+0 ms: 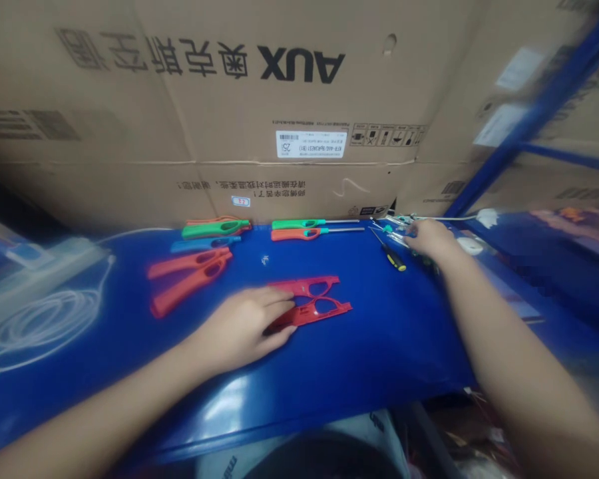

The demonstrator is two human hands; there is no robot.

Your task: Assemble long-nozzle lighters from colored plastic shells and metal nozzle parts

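My left hand point(252, 326) rests on the table with its fingers curled over the handle ends of two red plastic lighter shell halves point(324, 307), which lie side by side, insides up. At the right, my right hand point(432, 239) reaches down into a heap of small metal and green parts point(397, 229). Its fingers are bent together there, and what they pinch is hidden. Just left of that hand lies a screwdriver point(393, 256) with a black and yellow handle. Two long-nosed lighters, one green point(299, 224) and one orange point(297, 234), lie near the back edge.
More coloured shells, green point(212, 229), blue point(199, 244) and red point(190, 279), lie at the left. A power strip point(40, 266) and a coiled white cable point(44, 326) occupy the far left. A large cardboard sheet point(219, 133) stands behind the blue table point(369, 359). A blue metal post point(519, 140) slants at the right.
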